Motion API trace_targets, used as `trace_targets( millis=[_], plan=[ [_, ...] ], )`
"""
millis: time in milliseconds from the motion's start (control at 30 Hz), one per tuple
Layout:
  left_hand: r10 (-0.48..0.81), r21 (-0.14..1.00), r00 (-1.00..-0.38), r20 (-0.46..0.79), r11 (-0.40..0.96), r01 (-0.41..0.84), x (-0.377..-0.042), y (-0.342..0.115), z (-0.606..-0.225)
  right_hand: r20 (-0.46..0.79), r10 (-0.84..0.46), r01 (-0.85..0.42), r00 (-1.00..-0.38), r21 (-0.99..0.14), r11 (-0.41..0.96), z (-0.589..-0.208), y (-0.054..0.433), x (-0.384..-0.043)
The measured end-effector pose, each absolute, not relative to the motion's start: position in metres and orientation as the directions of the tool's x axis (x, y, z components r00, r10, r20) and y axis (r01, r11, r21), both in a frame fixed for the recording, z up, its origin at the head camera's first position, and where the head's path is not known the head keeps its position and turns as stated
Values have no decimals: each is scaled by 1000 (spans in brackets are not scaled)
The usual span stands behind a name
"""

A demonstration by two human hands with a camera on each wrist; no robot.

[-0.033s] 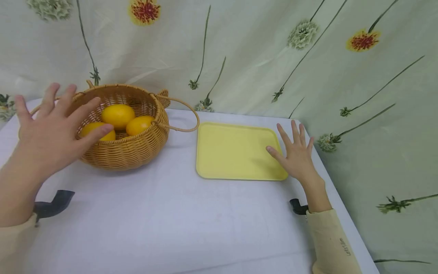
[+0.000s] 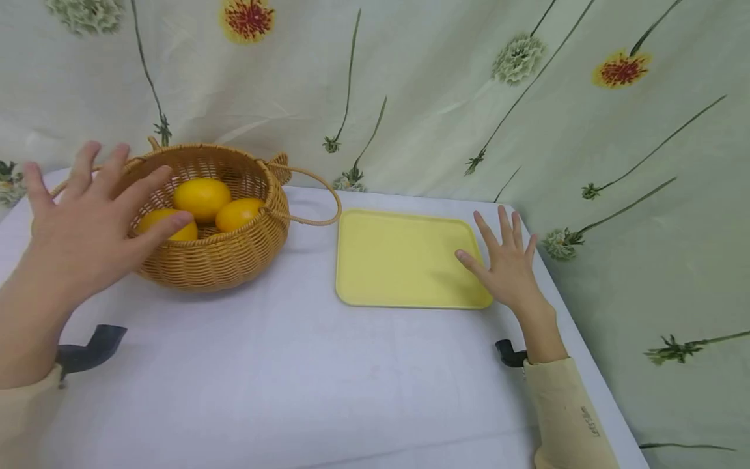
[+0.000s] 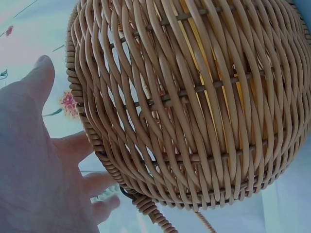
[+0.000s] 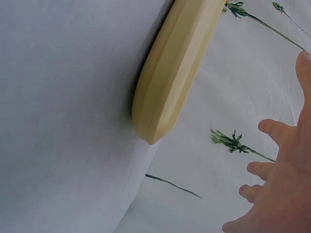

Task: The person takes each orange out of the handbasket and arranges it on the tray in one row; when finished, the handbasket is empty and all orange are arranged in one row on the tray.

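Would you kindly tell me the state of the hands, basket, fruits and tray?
Left hand: fingers spread, holding nothing.
Right hand: fingers spread, holding nothing.
Wicker basket: upright, holding the fruits.
Yellow fruits: three visible, seemingly whole.
Yellow tray: lying flat, face up.

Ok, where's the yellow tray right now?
In the head view, the yellow tray lies on the table, right of the wicker basket, its right edge near the right hand.

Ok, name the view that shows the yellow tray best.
The head view: it shows the yellow tray from above, with its flat inside and nearly whole rim in sight. The right wrist view catches only its outer side, cropped by the frame. The left wrist view is mostly wicker basket; no tray shows there.
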State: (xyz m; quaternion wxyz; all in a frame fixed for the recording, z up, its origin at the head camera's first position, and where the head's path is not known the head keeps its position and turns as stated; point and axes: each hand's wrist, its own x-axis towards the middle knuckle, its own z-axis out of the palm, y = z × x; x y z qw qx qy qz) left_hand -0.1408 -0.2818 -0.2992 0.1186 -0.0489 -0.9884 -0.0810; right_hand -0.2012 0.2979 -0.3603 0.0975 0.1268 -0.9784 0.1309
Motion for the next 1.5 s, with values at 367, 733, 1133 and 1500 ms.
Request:
trace_targets(
  millis=[367,733,1133,1500],
  plan=[
    [65,171,-968,244,979,109,-141,-282,-300,235,-211,-265,-949,-228,937,-359,302,-203],
    [34,201,-967,254,976,87,-148,-289,-308,270,-209,-280,-940,-261,924,-357,302,-202],
    [50,360,-945,324,917,172,-159,-298,-326,243,-195,-261,-950,-279,924,-359,305,-201],
    [-12,450,-957,288,884,124,-159,-298,-330,224,-195,-256,-955,-289,922,-359,305,-204]
  ],
)
